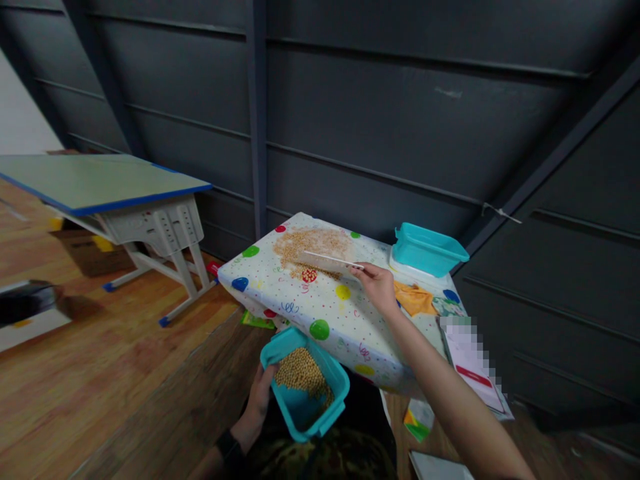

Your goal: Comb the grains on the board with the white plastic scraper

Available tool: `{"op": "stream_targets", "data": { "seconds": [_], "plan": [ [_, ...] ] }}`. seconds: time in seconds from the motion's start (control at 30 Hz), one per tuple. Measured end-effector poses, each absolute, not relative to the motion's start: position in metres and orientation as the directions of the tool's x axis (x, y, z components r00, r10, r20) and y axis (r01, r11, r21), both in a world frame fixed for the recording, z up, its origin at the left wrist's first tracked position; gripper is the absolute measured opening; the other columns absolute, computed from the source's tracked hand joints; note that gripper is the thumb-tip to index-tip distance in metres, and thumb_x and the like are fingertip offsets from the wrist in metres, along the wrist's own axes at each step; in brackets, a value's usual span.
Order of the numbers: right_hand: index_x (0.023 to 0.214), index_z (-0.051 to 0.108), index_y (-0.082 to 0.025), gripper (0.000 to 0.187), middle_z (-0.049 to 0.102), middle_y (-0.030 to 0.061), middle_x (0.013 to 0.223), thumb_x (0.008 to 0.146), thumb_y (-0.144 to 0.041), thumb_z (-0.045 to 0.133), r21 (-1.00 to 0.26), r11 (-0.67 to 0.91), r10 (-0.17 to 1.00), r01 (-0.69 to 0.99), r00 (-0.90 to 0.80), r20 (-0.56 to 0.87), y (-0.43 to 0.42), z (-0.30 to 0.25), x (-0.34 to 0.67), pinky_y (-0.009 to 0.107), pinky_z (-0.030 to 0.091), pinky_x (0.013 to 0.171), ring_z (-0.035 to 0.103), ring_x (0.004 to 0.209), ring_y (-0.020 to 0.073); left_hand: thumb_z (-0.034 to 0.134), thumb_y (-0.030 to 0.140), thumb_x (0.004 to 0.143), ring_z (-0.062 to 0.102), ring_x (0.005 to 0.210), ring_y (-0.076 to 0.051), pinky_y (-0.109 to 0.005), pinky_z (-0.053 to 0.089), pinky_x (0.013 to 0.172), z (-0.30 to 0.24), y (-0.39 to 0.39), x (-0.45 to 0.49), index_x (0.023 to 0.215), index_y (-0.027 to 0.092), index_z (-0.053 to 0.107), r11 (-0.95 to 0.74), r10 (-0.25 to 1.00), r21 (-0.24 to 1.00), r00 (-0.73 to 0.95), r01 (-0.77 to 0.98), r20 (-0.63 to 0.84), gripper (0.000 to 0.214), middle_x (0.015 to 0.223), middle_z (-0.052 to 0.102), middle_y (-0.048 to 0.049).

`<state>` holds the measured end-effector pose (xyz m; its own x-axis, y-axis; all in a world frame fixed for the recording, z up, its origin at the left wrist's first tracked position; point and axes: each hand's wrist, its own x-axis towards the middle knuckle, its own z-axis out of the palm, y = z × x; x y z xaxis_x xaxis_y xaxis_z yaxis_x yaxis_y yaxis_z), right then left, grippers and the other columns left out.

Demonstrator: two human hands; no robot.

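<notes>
My left hand (261,392) grips the left wall of a teal plastic container (336,370), which is tilted just below the table's front edge. Soybeans (303,371) cover part of its bottom. Stretched out over the table, my right hand (376,285) pinches one end of a thin, flat, see-through sheet (327,260) with a pale edge; its exact kind is unclear. The sheet is at a spread of loose soybeans (295,247) on the balloon-print tablecloth (300,300), hiding some of them. Whether it touches the cloth I cannot tell.
A second teal container (430,250) sits on a white lid at the table's back right. Near it lie an orange cloth (415,299) and a tablet-like device (473,367). A green-topped desk (100,180) stands at left. A dark panelled wall (350,107) rises behind the table.
</notes>
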<state>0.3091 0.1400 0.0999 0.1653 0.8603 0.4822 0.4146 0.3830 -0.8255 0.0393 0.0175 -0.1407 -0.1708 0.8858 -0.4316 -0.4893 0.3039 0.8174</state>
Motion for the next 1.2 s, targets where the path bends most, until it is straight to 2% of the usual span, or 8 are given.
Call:
{"op": "stream_targets", "data": {
  "seconds": [0.23, 0.37, 0.47, 0.57, 0.67, 0.73, 0.97, 1.2],
  "plan": [
    [0.085, 0.090, -0.022, 0.037, 0.086, 0.0082, 0.085, 0.080, -0.057, 0.080, -0.834, 0.356, 0.858, 0.422, 0.205, 0.470, 0.119, 0.093, 0.318, 0.037, 0.057, 0.073, 0.076, 0.079, 0.0286, 0.083, 0.027, 0.067, 0.079, 0.099, -0.038, -0.059, 0.065, 0.096, -0.133, 0.013, 0.032, 0.112, 0.023, 0.069, 0.424, 0.826, 0.761, -0.134, -0.491, -0.547, 0.047, 0.104, 0.083, -0.0109],
    [0.087, 0.090, -0.022, 0.040, 0.086, 0.0081, 0.086, 0.082, -0.061, 0.080, -0.808, 0.350, 0.806, 0.474, 0.287, 0.517, 0.109, 0.094, 0.332, 0.037, 0.056, 0.071, 0.075, 0.078, 0.0292, 0.078, 0.030, 0.082, 0.079, 0.098, -0.032, -0.048, 0.067, 0.086, -0.104, -0.005, 0.019, 0.120, 0.027, 0.067, 0.495, 0.802, 0.737, -0.083, -0.460, -0.591, 0.040, 0.113, 0.082, -0.0075],
    [0.084, 0.089, -0.023, 0.043, 0.085, 0.0072, 0.081, 0.083, -0.064, 0.079, -0.793, 0.321, 0.791, 0.519, 0.314, 0.525, 0.103, 0.092, 0.340, 0.037, 0.054, 0.069, 0.074, 0.074, 0.0290, 0.076, 0.029, 0.085, 0.078, 0.090, -0.027, -0.040, 0.066, 0.076, -0.081, -0.017, 0.008, 0.121, 0.027, 0.065, 0.508, 0.790, 0.702, -0.057, -0.499, -0.611, 0.037, 0.107, 0.078, -0.0038],
    [0.082, 0.088, -0.022, 0.044, 0.085, 0.0079, 0.083, 0.083, -0.065, 0.078, -0.791, 0.315, 0.794, 0.524, 0.312, 0.523, 0.100, 0.089, 0.341, 0.037, 0.054, 0.070, 0.074, 0.075, 0.0294, 0.078, 0.026, 0.082, 0.076, 0.078, -0.026, -0.045, 0.067, 0.078, -0.069, -0.021, -0.003, 0.118, 0.029, 0.061, 0.548, 0.745, 0.682, -0.087, -0.485, -0.661, 0.040, 0.098, 0.075, -0.0004],
    [0.080, 0.087, -0.021, 0.044, 0.085, 0.0081, 0.084, 0.083, -0.065, 0.077, -0.793, 0.324, 0.804, 0.516, 0.291, 0.518, 0.100, 0.089, 0.337, 0.037, 0.053, 0.069, 0.073, 0.075, 0.0289, 0.078, 0.030, 0.081, 0.080, 0.092, -0.032, -0.055, 0.067, 0.090, -0.064, -0.020, -0.013, 0.112, 0.029, 0.064, 0.531, 0.743, 0.671, -0.098, -0.517, -0.663, 0.034, 0.113, 0.079, -0.0042],
    [0.079, 0.086, -0.021, 0.044, 0.082, 0.0067, 0.078, 0.084, -0.063, 0.076, -0.793, 0.324, 0.821, 0.516, 0.262, 0.506, 0.099, 0.091, 0.334, 0.035, 0.050, 0.066, 0.070, 0.071, 0.0269, 0.078, 0.029, 0.079, 0.080, 0.096, -0.033, -0.058, 0.066, 0.094, -0.059, -0.020, -0.018, 0.109, 0.028, 0.066, 0.533, 0.709, 0.648, -0.130, -0.544, -0.693, 0.032, 0.113, 0.080, -0.0058],
    [0.078, 0.084, -0.020, 0.045, 0.075, 0.0045, 0.070, 0.086, -0.063, 0.074, -0.798, 0.344, 0.834, 0.495, 0.230, 0.502, 0.098, 0.095, 0.324, 0.032, 0.045, 0.063, 0.062, 0.067, 0.0225, 0.078, 0.026, 0.081, 0.073, 0.070, -0.025, -0.048, 0.067, 0.081, -0.051, -0.019, -0.034, 0.106, 0.027, 0.071, 0.504, 0.690, 0.659, -0.198, -0.558, -0.696, 0.026, 0.094, 0.077, -0.0006],
    [0.077, 0.081, -0.018, 0.058, 0.067, 0.0026, 0.063, 0.088, -0.074, 0.070, -0.746, 0.297, 0.807, 0.597, 0.261, 0.530, 0.096, 0.095, 0.333, 0.032, 0.039, 0.063, 0.055, 0.061, 0.0205, 0.081, 0.025, 0.086, 0.076, 0.067, -0.024, -0.038, 0.065, 0.063, -0.029, -0.022, -0.033, 0.114, 0.028, 0.065, 0.475, 0.710, 0.711, -0.252, -0.519, -0.658, 0.033, 0.089, 0.075, -0.0001]
  ]
}}
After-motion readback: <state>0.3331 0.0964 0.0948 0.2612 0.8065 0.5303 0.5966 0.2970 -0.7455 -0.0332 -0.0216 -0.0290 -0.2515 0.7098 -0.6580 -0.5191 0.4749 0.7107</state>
